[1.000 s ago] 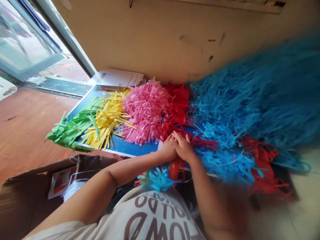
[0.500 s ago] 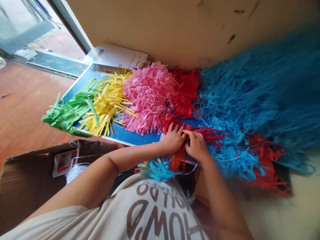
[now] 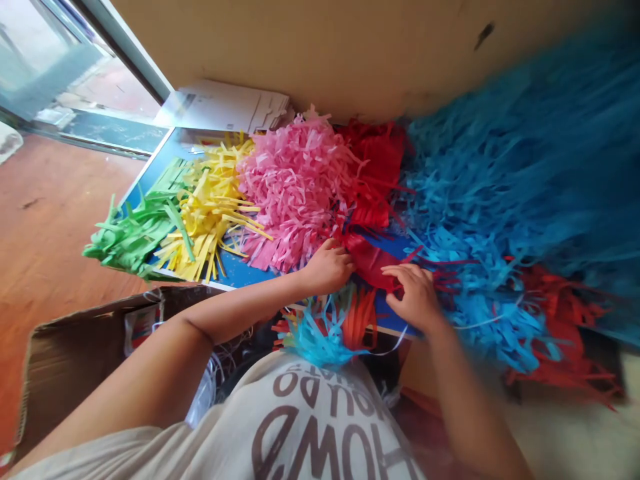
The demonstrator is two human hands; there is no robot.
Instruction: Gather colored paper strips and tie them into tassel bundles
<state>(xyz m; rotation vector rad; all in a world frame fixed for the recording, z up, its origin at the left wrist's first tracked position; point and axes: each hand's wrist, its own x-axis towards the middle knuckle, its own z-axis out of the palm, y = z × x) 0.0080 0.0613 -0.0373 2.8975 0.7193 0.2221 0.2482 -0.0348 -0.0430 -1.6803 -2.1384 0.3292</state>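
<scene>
Working by a cream wall (image 3: pixel 300 53) above a wood floor (image 3: pixel 50 220), we lean over a blue board (image 3: pixel 240 277) heaped with pink fringe (image 3: pixel 295 193) and blue fringe (image 3: pixel 500 187). A red paper fringe (image 3: pixel 369 260) lies near the board's lower edge, its long axis running between our hands. Our left hand (image 3: pixel 327 268), loosely curled, and our right hand (image 3: pixel 415 297), fingers spread, both touch it; we cannot tell whether either grips.

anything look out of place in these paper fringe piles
A tuft of sky-blue and red paper fringe hangs over the near edge of the flat blue board, just below the left hand, set apart from the main colour heaps.
</scene>
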